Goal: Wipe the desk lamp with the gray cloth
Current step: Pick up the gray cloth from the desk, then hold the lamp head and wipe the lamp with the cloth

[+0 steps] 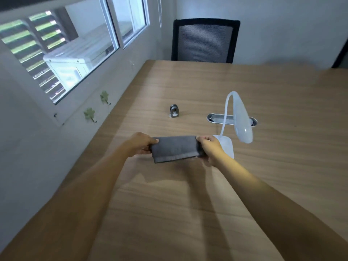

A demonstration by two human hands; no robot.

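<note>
A folded gray cloth point(175, 148) is held above the wooden desk point(188, 194), stretched between both hands. My left hand point(140, 144) grips its left end and my right hand point(211, 147) grips its right end. The white desk lamp point(242, 118) stands just to the right of my right hand. Its oval head hangs from a curved neck over a flat white base point(227, 146), which my right hand partly hides.
A small metal clip-like fitting point(174, 111) stands on the desk beyond the cloth. A grey oval cable grommet point(216, 118) is set in the desk behind the lamp. A black mesh chair point(205, 41) sits at the far edge. A wall with windows runs along the left.
</note>
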